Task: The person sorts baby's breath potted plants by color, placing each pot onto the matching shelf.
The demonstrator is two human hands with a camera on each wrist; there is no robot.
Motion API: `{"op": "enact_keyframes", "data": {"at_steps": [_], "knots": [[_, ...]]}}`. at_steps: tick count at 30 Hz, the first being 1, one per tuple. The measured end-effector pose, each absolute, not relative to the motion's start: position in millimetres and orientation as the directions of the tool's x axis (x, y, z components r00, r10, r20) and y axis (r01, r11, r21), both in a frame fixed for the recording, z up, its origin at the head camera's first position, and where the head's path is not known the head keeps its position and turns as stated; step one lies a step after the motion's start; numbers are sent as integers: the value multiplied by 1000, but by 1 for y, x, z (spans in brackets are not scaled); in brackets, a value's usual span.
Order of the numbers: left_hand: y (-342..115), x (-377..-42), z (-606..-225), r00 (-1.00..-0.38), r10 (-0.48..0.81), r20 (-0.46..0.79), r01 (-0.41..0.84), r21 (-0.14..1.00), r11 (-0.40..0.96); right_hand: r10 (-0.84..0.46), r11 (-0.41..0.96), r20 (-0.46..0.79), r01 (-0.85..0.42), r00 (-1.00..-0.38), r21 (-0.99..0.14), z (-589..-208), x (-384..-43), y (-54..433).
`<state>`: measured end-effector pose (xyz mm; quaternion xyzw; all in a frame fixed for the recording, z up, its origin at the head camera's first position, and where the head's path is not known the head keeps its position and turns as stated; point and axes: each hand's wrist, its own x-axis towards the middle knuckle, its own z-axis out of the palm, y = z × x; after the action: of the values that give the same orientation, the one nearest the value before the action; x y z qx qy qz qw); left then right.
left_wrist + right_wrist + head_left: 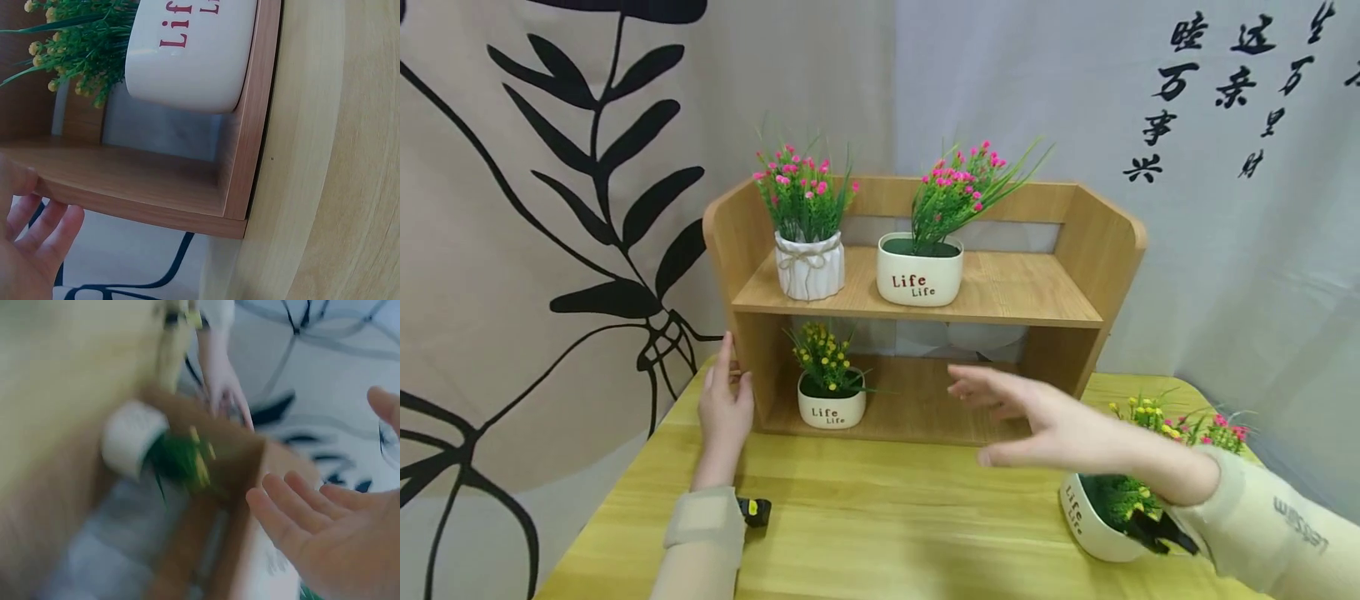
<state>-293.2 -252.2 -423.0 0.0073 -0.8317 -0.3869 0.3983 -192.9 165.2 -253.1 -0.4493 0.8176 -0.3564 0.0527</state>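
A two-tier wooden desk shelf (pixel 917 310) stands on the table. My left hand (pixel 726 404) holds the front edge of its left side panel, thumb on one face and fingers on the other (pixel 37 237). Close by on the lower tier sits a white "Life" pot (pixel 832 411) with yellow flowers (pixel 69 50). My right hand (pixel 1037 412) is in the air before the lower tier, fingers spread and holding nothing; its view is blurred (pixel 331 531). Above, the upper tier carries a ribbed white pot (pixel 810 271) and a white oval "Life" pot (pixel 920 279), both with pink flowers.
Below my right forearm, a tilted white "Life" pot (pixel 1093 529) with yellow flowers is on the table (pixel 865 517), partly hidden by the sleeve. Pink flowers (pixel 1221 432) show behind the arm. A printed curtain (pixel 805 75) hangs behind the shelf.
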Motion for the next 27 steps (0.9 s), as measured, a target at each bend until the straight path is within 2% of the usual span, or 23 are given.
{"op": "enact_keyframes", "data": {"at_steps": [3, 6, 9, 12, 15, 20, 24, 27], "knots": [[-251, -292, -425, -675, -313, 668, 307, 640, 704, -789, 303, 245, -704, -564, -643, -285, -168, 168], [-251, -291, -427, -669, -310, 675, 318, 637, 702, -779, 279, 243, -667, -578, -691, -319, -154, 175], [-251, -289, -428, -662, -314, 681, 324, 637, 699, -743, 267, 213, -573, -635, -775, -349, -149, 187], [-251, -289, -428, -658, -312, 686, 328, 634, 701, -667, 282, 175, -463, -724, -840, -373, -147, 203], [-253, -292, -424, -655, -308, 690, 332, 629, 703, -587, 309, 171, -414, -791, -856, -394, -145, 218], [-255, -291, -420, -666, -318, 675, 324, 646, 692, -474, 384, 175, -381, -863, -841, -420, -141, 236], [-254, -290, -419, -683, -316, 658, 316, 657, 685, -326, 458, 92, -243, -941, -855, -429, -135, 248], [-251, -288, -422, -690, -316, 652, 310, 660, 684, -227, 478, 61, -166, -972, -862, -435, -129, 258]]}}
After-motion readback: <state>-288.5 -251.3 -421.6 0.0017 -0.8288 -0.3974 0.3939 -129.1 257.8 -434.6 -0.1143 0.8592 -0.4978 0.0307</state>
